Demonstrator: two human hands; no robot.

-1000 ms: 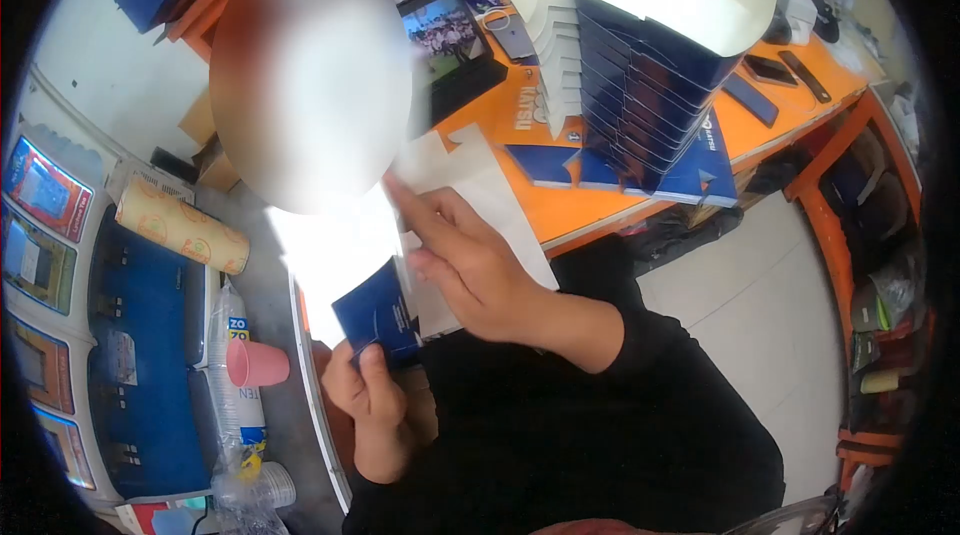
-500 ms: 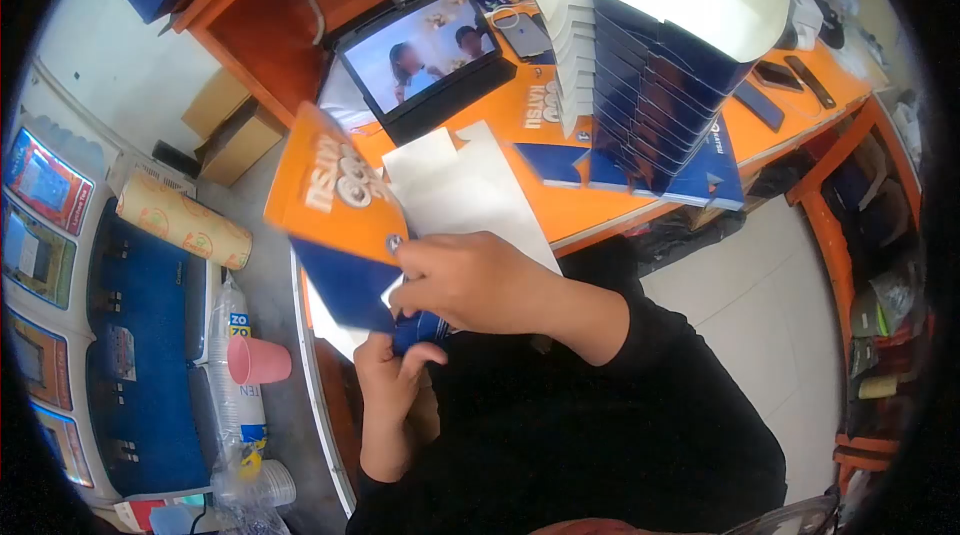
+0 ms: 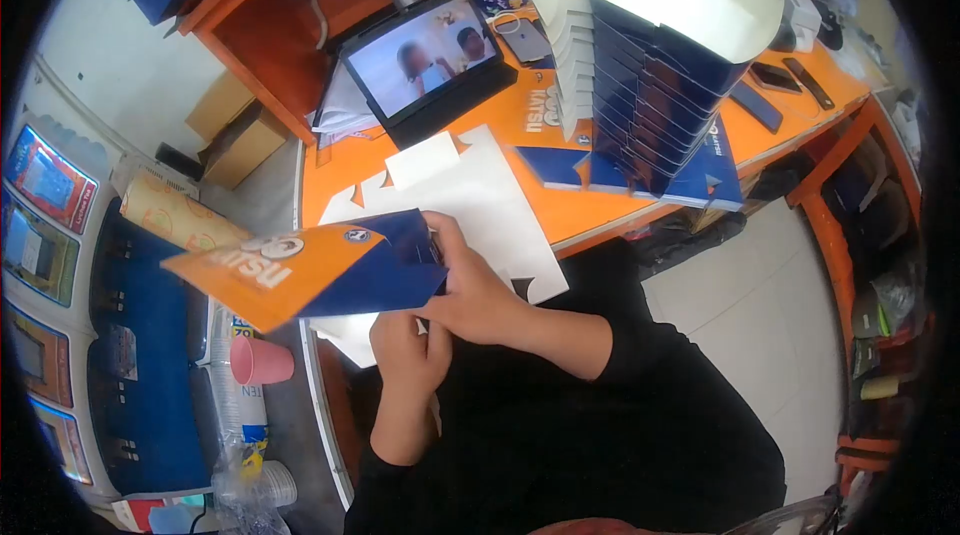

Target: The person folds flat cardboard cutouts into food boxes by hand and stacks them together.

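An orange and blue printed cardboard piece (image 3: pixel 330 265) is held up in front of the body, its orange end pointing left. My right hand (image 3: pixel 470 285) grips its blue end, with the fingers partly hidden behind the edge. Just below, my left hand (image 3: pixel 410 350) is closed at the lower blue edge, close against my right hand. Under the held piece, white-backed cardboard (image 3: pixel 490 200) with cut notches lies on the orange table (image 3: pixel 580 220). A small white piece (image 3: pixel 422 162) lies on top of it.
A tablet (image 3: pixel 420 60) stands at the back. Stacked blue folded boxes (image 3: pixel 660 100) rise to its right, beside phones (image 3: pixel 775 77). On the left are a pink cup (image 3: pixel 262 360), clear cups (image 3: pixel 275 483) and a patterned roll (image 3: pixel 180 213).
The held cardboard has turned from steep and upright to lying out leftward. My right hand has shifted to its blue end, and my left hand has moved slightly right.
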